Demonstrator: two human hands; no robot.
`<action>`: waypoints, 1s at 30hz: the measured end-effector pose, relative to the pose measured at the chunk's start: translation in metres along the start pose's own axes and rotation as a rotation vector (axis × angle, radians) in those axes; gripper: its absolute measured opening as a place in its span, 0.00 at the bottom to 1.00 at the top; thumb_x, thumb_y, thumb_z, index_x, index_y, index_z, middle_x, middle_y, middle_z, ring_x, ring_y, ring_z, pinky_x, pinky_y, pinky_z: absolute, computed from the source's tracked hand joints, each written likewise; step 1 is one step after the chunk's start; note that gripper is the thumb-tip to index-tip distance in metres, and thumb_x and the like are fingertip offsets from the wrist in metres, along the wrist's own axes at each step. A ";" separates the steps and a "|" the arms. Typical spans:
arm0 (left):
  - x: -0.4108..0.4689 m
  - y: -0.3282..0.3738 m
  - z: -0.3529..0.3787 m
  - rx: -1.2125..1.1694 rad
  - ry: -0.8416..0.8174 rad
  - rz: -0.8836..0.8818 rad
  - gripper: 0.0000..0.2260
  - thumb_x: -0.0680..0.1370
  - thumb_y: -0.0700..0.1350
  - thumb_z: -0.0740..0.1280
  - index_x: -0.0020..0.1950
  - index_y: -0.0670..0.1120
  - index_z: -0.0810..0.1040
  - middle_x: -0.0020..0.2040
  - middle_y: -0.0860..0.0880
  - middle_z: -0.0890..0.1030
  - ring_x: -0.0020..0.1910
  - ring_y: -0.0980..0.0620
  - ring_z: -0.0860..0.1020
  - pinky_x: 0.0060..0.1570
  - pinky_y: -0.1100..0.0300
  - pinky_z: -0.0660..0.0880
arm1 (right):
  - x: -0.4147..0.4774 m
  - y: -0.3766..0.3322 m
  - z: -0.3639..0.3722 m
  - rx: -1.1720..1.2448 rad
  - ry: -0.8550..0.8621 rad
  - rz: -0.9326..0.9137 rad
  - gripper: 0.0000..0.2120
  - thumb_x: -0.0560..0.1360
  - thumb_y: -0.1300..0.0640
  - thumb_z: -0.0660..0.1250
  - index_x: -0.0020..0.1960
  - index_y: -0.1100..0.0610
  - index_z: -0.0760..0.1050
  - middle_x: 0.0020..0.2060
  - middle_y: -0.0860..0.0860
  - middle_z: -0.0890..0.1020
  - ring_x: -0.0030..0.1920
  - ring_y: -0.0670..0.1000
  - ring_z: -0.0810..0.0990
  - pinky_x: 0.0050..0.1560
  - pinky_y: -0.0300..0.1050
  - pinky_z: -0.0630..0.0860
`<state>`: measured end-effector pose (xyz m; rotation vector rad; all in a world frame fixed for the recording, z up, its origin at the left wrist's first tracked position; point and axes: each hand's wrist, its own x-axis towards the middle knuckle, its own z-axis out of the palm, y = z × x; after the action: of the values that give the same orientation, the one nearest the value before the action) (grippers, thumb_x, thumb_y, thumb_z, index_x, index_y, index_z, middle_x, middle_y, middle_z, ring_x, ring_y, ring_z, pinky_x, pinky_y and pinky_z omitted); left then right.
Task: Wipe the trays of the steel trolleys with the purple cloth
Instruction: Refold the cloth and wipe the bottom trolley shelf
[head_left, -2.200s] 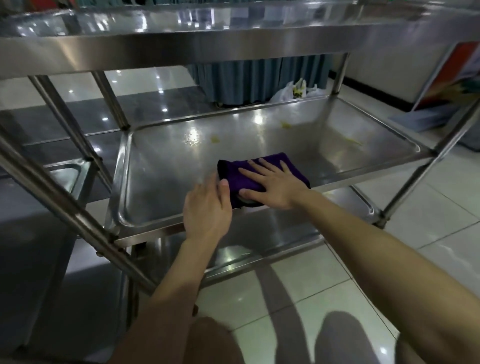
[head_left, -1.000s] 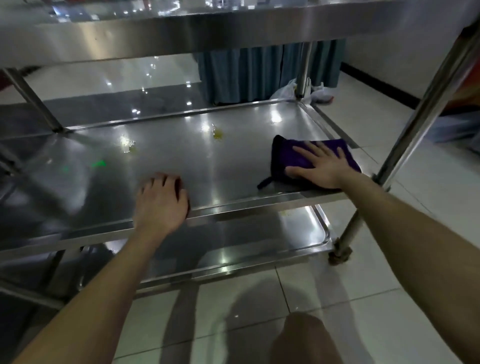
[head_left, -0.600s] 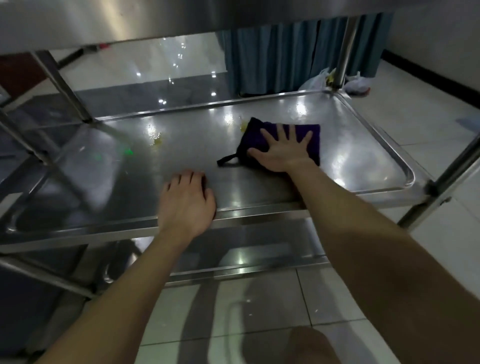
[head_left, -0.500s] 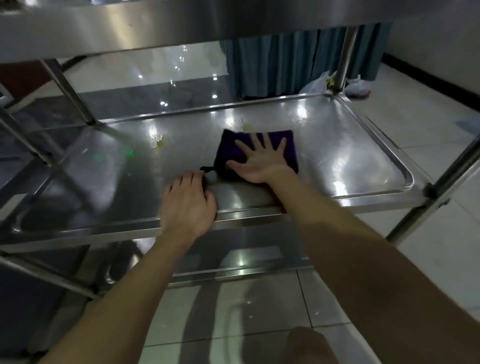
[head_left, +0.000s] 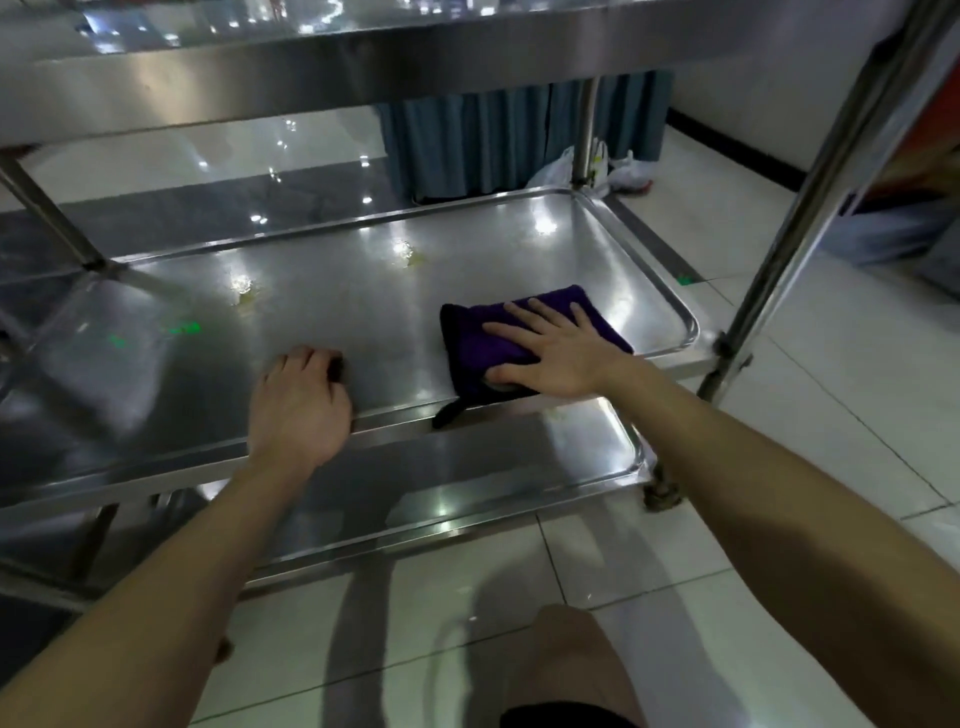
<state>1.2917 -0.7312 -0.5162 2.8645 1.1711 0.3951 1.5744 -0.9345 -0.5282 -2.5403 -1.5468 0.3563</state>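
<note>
Pressing purple cloth (head_left: 475, 338) flat on middle tray (head_left: 358, 317), my right hand (head_left: 558, 356) on top, fingers spread. Left hand (head_left: 298, 410) grips tray's front rim, fingers curled. Yellow spots (head_left: 248, 295) further back.

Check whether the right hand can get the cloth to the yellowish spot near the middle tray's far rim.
Probably yes. The right hand lies flat on the purple cloth; only bare middle tray separates it from the yellowish spot, and the top shelf sits well above.
</note>
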 end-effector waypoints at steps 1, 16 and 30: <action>0.002 -0.001 0.002 0.014 0.005 0.012 0.27 0.75 0.49 0.54 0.67 0.42 0.82 0.63 0.37 0.81 0.60 0.32 0.78 0.63 0.40 0.75 | -0.005 0.023 -0.007 -0.008 0.007 0.058 0.46 0.70 0.13 0.48 0.84 0.28 0.47 0.87 0.37 0.44 0.87 0.47 0.39 0.82 0.67 0.31; 0.000 0.003 0.010 0.027 0.078 0.058 0.24 0.76 0.47 0.56 0.66 0.40 0.81 0.61 0.37 0.81 0.57 0.35 0.77 0.60 0.42 0.74 | 0.115 -0.031 -0.025 -0.015 0.027 0.247 0.61 0.59 0.06 0.39 0.87 0.33 0.41 0.88 0.51 0.40 0.86 0.64 0.36 0.74 0.83 0.29; -0.009 0.005 -0.004 -0.177 0.119 -0.008 0.17 0.81 0.40 0.63 0.68 0.43 0.82 0.65 0.41 0.83 0.64 0.38 0.77 0.60 0.45 0.74 | 0.019 -0.111 0.019 -0.012 0.000 -0.100 0.49 0.67 0.10 0.43 0.84 0.28 0.46 0.88 0.44 0.44 0.87 0.55 0.37 0.77 0.72 0.25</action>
<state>1.2879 -0.7419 -0.5133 2.7161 1.1027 0.6427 1.4827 -0.8669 -0.5216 -2.4605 -1.6728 0.3355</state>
